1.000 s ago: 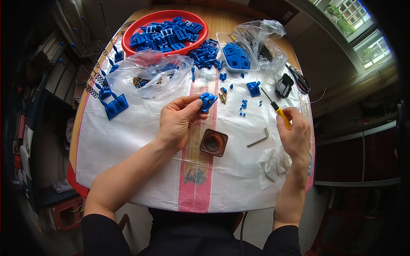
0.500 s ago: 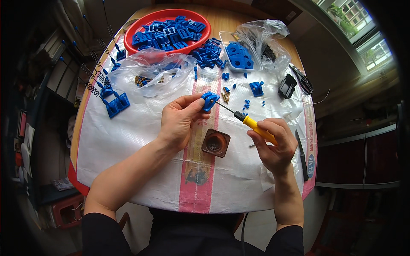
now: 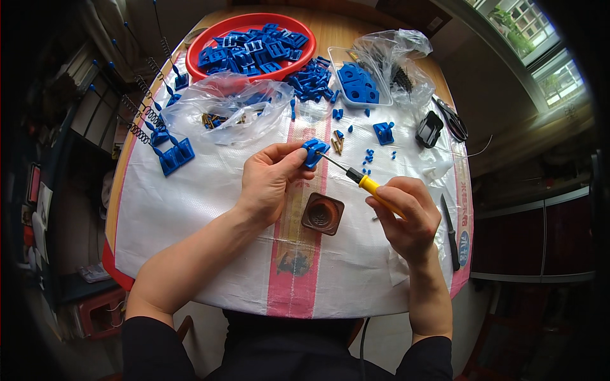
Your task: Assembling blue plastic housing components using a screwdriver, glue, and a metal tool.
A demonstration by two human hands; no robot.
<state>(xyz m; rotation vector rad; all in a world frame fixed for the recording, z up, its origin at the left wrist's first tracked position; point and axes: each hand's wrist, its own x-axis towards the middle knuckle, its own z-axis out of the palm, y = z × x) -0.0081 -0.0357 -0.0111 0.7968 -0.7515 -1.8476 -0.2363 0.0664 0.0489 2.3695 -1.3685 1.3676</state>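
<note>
Between the thumb and fingers of my left hand (image 3: 268,178) is a small blue plastic part (image 3: 314,152), held up over the middle of the table. My right hand (image 3: 410,213) is closed round the yellow handle of a screwdriver (image 3: 375,187). Its thin metal shaft slants up to the left, and the tip meets the blue part; whether it sits in a screw is too small to tell. Just below the hands stands a square brown dish (image 3: 322,214). Beyond them lie a few brass-coloured screws (image 3: 338,145), several tiny blue pieces (image 3: 368,156) and a blue assembled part (image 3: 384,133).
A red basin (image 3: 307,54) of blue parts stands at the back, beside a clear tub (image 3: 386,95). A plastic bag (image 3: 190,111) holds brass pieces. Blue parts with springs (image 3: 176,155) lie left. At right are a knife (image 3: 452,238), scissors (image 3: 454,124) and a black case (image 3: 429,129).
My right hand has shifted slightly left and its fingers have moved on the screwdriver's handle. My left hand keeps hold of the blue part in nearly the same place.
</note>
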